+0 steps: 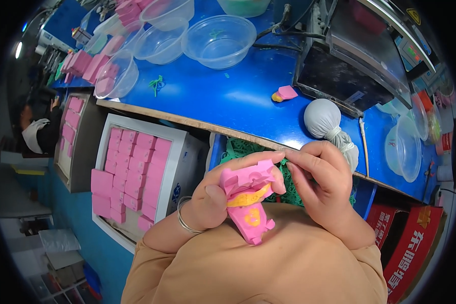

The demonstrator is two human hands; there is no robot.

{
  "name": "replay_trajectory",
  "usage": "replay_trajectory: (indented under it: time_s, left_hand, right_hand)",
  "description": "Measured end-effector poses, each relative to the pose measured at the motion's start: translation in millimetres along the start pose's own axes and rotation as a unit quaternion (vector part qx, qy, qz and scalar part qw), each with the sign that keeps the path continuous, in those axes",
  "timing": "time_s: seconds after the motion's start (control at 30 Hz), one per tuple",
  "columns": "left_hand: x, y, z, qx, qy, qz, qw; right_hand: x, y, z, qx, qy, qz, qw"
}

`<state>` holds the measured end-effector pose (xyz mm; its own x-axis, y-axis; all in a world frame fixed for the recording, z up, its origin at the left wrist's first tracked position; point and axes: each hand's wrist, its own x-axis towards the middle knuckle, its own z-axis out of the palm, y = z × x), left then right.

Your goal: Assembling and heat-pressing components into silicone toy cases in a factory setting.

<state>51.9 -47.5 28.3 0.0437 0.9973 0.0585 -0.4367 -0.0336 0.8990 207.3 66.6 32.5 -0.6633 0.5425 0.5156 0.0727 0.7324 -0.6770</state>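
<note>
In front of my chest, my left hand (210, 205) is closed around a pink rubber mould (245, 223) with a yellow band across it and a yellow patch below. The mould's upper part is bent back, showing notched edges. At its far edge, my right hand (327, 180) pinches a small green piece (283, 162) between thumb and forefinger; most of that piece is hidden by the fingers. Beneath both hands lies an open blue drawer (214, 152) holding tangled green scraps (240, 147).
Clear plastic bowls (218, 43) and a green sprig (156, 85) stand on the blue table. A dark machine (339, 76), cloth bundle (321, 117), stick (364, 147) and small pink-yellow piece (287, 92) are right. Pink blocks (126, 172) fill a white box (182, 167); another person (43, 131) is far left.
</note>
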Motion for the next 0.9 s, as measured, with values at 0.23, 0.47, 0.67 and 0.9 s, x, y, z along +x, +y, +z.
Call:
replay_trajectory:
  time_s: [0.23,0.47,0.67,0.9]
  left_hand:
    - [-1.6,0.2,1.4,0.004,0.012,0.009,1.0]
    - [-3.7,-1.3,-3.5,0.014,0.027,0.025,0.999]
    - [4.7,-3.4,10.1,-0.006,0.122,-0.009,0.992]
    - [11.9,-17.0,-0.2,-0.07,-0.012,0.024,0.997]
  right_hand:
    - [1.4,-1.0,0.4,-0.007,-0.013,-0.004,1.0]
    - [-0.4,-3.1,-3.4,0.058,-0.007,-0.002,0.998]
    - [0.1,-6.6,9.8,0.261,-0.076,0.103,0.957]
    - [12.1,-22.5,7.5,0.396,-0.176,0.21,0.876]
